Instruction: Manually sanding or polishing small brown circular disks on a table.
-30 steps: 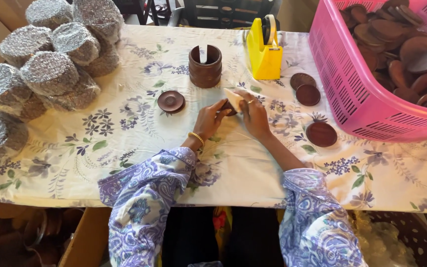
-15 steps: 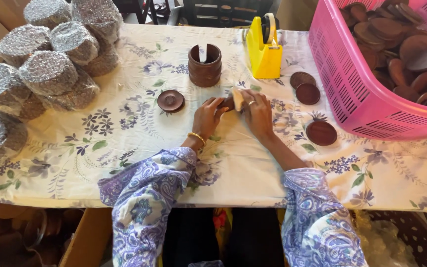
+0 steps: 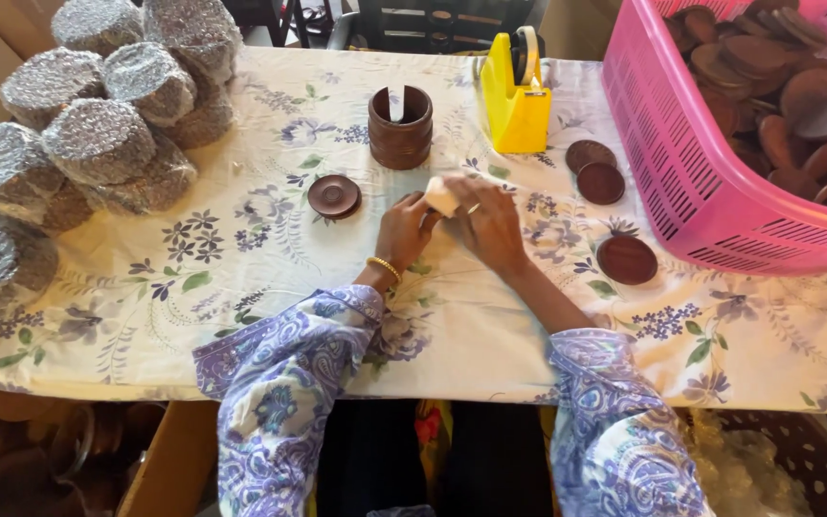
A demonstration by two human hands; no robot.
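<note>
1. My left hand (image 3: 404,227) and my right hand (image 3: 488,222) are close together in the middle of the table, over the flowery cloth (image 3: 241,287).
2. Both hands are curled around a small pale thing (image 3: 440,197) (I cannot tell what it is). It pokes up between my fingers, so both hands are closed on it.
3. Just left of my left hand lies a round brown wooden lid (image 3: 334,196), flat on the cloth. I am not touching it.
4. Behind my hands stands a stack of brown wooden rings (image 3: 400,126), with a gap cut in its side.
5. Next to that is a yellow tape holder (image 3: 517,96).
6. On my right lie three flat brown discs (image 3: 626,259), two near the tape holder and one closer to me.
7. A big pink basket (image 3: 681,182) sits at the far right, full of more brown wooden pieces.
8. On my far left is a pile of round bundles in shiny wrap (image 3: 98,144).
</note>
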